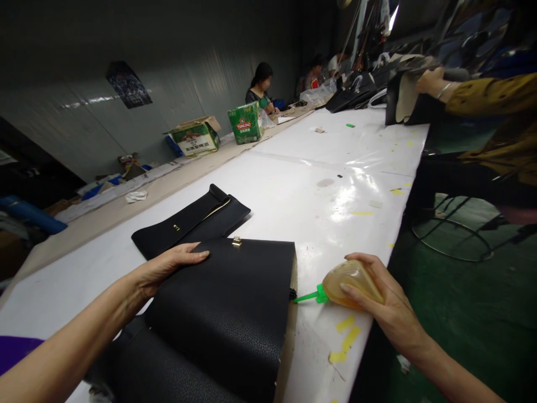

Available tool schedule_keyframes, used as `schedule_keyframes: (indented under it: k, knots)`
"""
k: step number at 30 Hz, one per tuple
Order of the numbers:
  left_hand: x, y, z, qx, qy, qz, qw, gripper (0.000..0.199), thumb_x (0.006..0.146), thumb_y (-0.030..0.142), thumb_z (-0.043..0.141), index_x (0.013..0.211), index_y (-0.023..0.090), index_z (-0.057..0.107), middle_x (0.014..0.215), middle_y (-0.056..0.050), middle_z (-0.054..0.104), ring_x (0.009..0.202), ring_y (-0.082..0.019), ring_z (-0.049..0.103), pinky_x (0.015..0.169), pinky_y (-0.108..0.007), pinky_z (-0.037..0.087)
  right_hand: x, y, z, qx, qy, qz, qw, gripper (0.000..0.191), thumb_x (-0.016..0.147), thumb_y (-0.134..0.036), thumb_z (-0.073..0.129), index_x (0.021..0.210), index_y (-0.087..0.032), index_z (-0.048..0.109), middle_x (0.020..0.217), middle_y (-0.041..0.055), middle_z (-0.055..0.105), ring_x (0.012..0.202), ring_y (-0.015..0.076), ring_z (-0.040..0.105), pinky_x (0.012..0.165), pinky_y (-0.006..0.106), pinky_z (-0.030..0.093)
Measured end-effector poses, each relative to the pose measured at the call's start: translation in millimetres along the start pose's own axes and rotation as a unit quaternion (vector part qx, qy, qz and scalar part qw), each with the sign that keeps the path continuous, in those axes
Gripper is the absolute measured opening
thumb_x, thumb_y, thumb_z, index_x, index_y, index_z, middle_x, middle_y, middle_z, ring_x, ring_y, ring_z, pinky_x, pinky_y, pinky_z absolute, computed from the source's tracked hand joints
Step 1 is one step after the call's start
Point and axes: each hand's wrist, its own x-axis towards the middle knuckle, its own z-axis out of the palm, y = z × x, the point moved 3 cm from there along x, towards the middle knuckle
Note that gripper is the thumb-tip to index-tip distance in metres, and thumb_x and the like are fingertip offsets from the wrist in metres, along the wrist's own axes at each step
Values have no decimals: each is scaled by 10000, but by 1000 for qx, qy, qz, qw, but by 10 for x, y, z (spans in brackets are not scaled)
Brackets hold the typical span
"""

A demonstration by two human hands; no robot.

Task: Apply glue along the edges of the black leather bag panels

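Note:
A black leather bag panel [226,291] with a small gold clasp [237,241] lies bent over in front of me. My left hand [176,263] grips its upper left edge, thumb on top and the other fingers hidden beneath. In my right hand [377,291] is a squeeze glue bottle [350,282] of amber liquid, tilted on its side. Its green nozzle [308,296] points left, the tip at the panel's right edge beside a small dark tuft [292,294]. Behind the panel rests another black leather piece [188,221] with a gold fitting.
Yellow tape scraps [350,338] stick to the white table [293,184] near its right edge. Two green cartons [245,123] stand along the far left side. At the right, a co-worker's hand [430,81] holds a dark bag piece. A metal-ringed stool [451,257] stands on the green floor.

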Motion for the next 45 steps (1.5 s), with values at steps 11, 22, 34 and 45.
schedule_keyframes:
  k: [11,22,34,45]
  knots:
    - [10,10,-14,-4,-14,6,1000,346,799,173,672,1142,127,662,1027,-159,744,860,-255,718,802,-338,566,-35,-33,-17,-23,-5,-7,1000,448,818,-512,642,1171,-299,469,1125,8,545,955,209,558,809,270,461]
    - [22,-10,-58,1,-19,9,1000,344,805,177,664,1147,133,663,1016,-153,748,854,-251,718,811,-344,561,-40,-13,5,-24,-1,-9,1000,448,819,-513,641,1176,-303,472,1141,6,547,961,207,563,805,263,468]
    - [-3,-20,-71,1,-16,13,1000,314,798,179,669,1110,147,683,1013,-143,751,852,-251,720,818,-340,560,-146,-57,66,-32,-44,8,998,453,828,-526,614,1184,-291,462,1129,15,551,978,224,570,795,273,479]
    - [-15,-23,-74,5,-17,20,1000,362,764,207,713,1119,141,684,1024,-159,745,873,-275,717,822,-345,558,-283,-44,126,-16,-67,20,997,440,839,-501,610,1193,-288,460,1108,13,571,936,215,594,777,256,497]
